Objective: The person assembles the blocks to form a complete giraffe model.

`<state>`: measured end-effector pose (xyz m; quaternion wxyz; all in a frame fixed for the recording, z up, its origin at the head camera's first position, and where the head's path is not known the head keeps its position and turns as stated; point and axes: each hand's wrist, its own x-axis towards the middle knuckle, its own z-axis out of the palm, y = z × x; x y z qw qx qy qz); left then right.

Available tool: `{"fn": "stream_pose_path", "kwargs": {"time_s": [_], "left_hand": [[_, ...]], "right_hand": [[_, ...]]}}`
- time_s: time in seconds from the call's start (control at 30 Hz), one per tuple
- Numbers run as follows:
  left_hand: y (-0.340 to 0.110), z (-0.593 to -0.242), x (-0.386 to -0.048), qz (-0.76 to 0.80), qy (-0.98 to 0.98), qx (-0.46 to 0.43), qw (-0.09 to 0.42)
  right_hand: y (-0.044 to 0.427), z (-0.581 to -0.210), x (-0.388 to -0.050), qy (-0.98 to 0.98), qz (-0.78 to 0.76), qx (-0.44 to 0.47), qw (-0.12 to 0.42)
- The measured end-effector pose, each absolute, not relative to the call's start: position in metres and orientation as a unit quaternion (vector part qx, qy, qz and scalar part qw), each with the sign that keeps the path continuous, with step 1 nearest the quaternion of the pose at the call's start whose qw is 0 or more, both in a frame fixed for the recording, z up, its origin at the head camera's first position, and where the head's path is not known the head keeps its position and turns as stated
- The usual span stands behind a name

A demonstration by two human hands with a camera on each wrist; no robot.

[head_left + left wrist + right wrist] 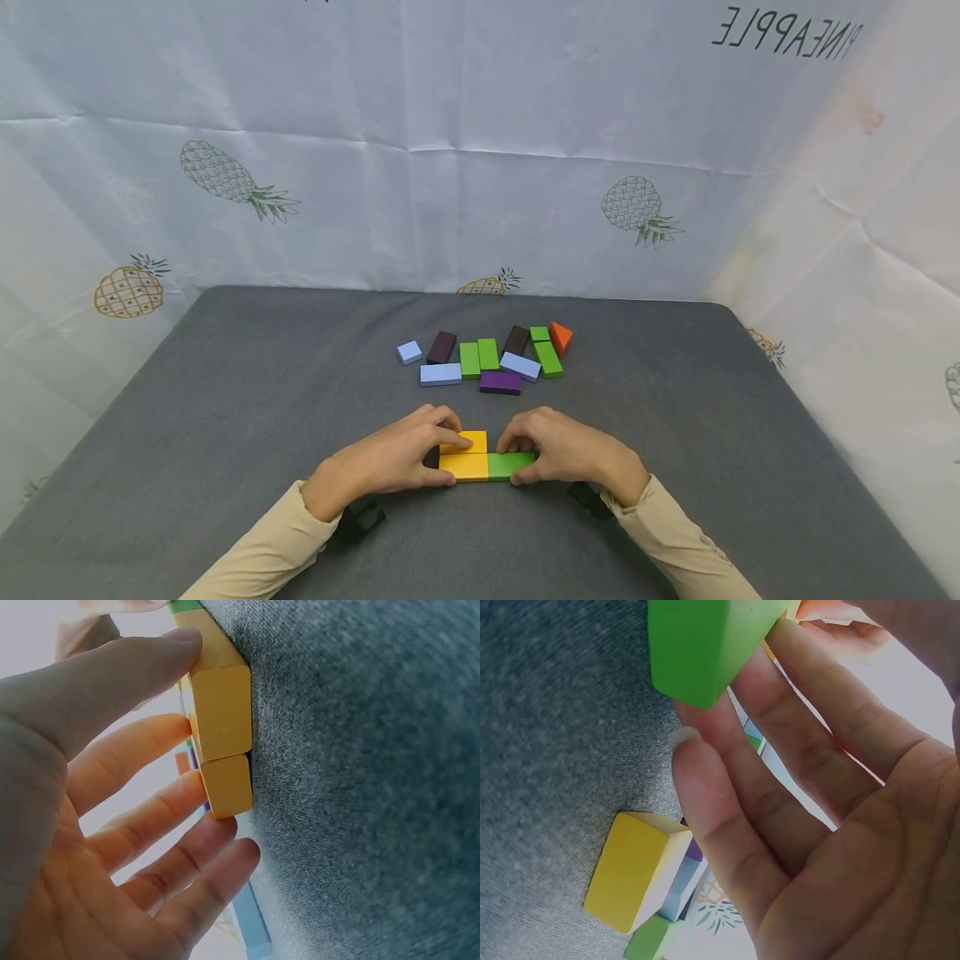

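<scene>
Head view showed two yellow blocks (463,467) and a green block (525,467) touching, well apart from the left and right edges of the grey-covered table (225,417), whose surface ran wide on both sides. Between them and the far edge lay a purple block (500,382) and an orange triangular block (560,338). The left hand (405,454), fingers partly bent and spread, pinched the yellow pair; the right hand (576,447) gripped the green block between thumb and fingers.
</scene>
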<state>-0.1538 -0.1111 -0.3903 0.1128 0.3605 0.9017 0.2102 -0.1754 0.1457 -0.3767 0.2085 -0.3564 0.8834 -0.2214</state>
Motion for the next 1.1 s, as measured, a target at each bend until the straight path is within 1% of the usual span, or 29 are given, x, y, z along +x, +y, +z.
{"fn": "stream_pose_path", "kwargs": {"time_s": [0.87,0.97,1.1], "left_hand": [[-0.1123,-0.3908,-0.1529,0.212,0.902,0.362,0.105],[-0.1124,-0.3908,-0.1528,0.214,0.901,0.363,0.106],[-0.1121,-0.3907,-0.1531,0.217,0.9,0.363,0.108]], "right_hand": [[0.1455,-0.3758,-0.1752,0.885,-0.222,-0.352,0.207],[0.1464,-0.3746,-0.175,0.887,-0.23,-0.35,0.195],[0.147,-0.3738,-0.1763,0.893,-0.236,-0.351,0.156]]}}
